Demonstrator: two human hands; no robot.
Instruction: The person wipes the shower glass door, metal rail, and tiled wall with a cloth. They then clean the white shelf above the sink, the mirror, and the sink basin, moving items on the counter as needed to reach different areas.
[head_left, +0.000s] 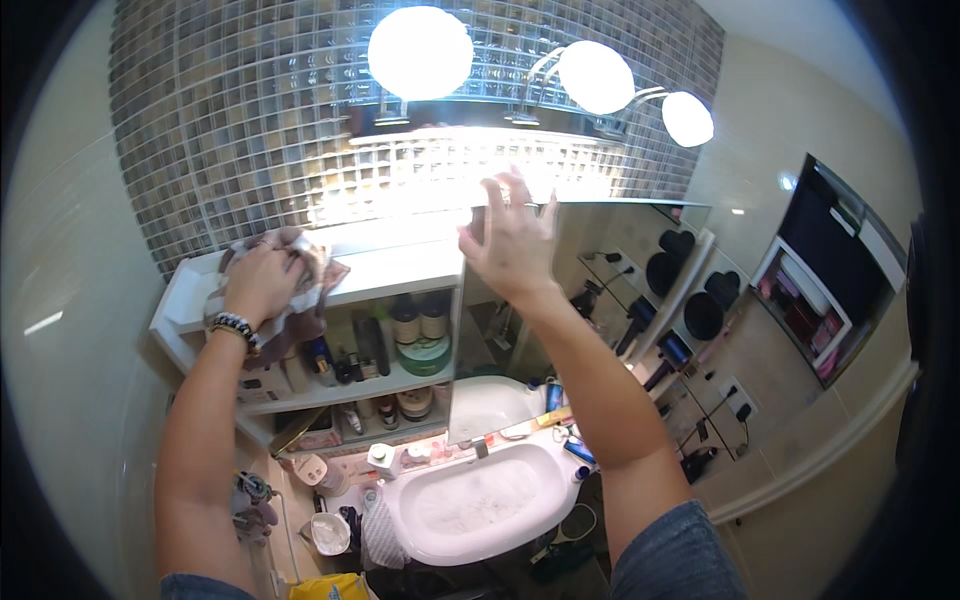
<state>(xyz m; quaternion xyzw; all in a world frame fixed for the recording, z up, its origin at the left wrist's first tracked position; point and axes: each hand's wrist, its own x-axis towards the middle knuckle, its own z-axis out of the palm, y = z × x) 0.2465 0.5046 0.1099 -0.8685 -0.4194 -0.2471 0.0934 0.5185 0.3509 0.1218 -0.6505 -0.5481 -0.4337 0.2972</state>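
Observation:
My left hand (264, 281) grips a bunched brown and white cloth (307, 319), pressed onto the top of a white wall cabinet (401, 266) near its left end. Over the top edge of the mirrored door (510, 367) is my right hand (517, 240), fingers spread and bent; whether they touch the door is unclear. The cabinet's left part stands uncovered, with bottles and jars on its shelves. Among them are a green tub (422, 356) and a dark blue bottle (321, 356).
Below is a white washbasin (480, 495) with foamy water and a faucet (480, 448). A grey towel (381, 531), a white cup (330, 532) and a pump dispenser (383, 459) stand left of it. Globe lamps (420, 52) glow above. Hair dryers (705, 311) hang at right.

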